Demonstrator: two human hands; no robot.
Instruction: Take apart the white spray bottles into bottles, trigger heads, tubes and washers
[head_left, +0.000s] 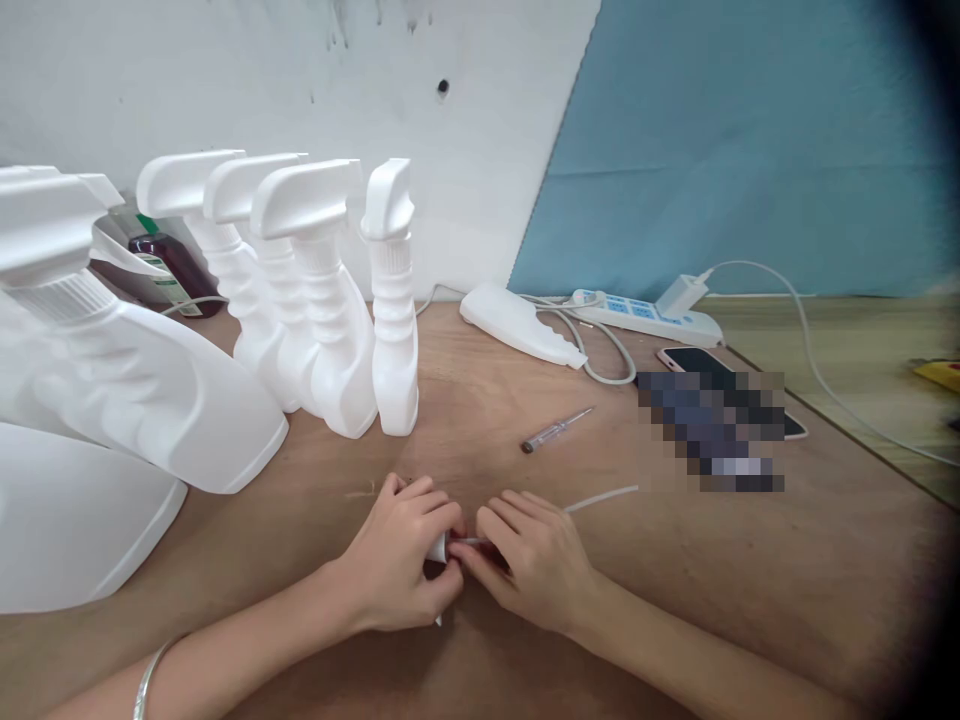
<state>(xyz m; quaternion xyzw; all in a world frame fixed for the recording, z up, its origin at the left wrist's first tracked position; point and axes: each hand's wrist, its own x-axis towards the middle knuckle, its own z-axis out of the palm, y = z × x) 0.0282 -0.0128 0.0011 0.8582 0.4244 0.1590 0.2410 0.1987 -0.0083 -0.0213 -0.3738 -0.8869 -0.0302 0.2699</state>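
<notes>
My left hand [409, 555] is closed around a white spray head [438, 549], most of it covered by my fingers. Right beside it, my right hand [536, 555] pinches a thin whitish dip tube [600, 497] near the end that points at the spray head. The tube's other end sticks out behind my right hand toward a blurred patch. Whether the tube has entered the spray head cannot be made out. Beyond my hands a screwdriver [556, 430] with a clear handle lies on the wooden table [465, 440].
Several white spray bottles [322, 330] stand at left. A headless white bottle [517, 322] lies near the wall by a coiled cable [611, 378]. A power strip [649, 317] with a charger [681, 297], a phone [694, 362] and a pixelated object [697, 430] are at right. A dark bottle [176, 270] leans behind.
</notes>
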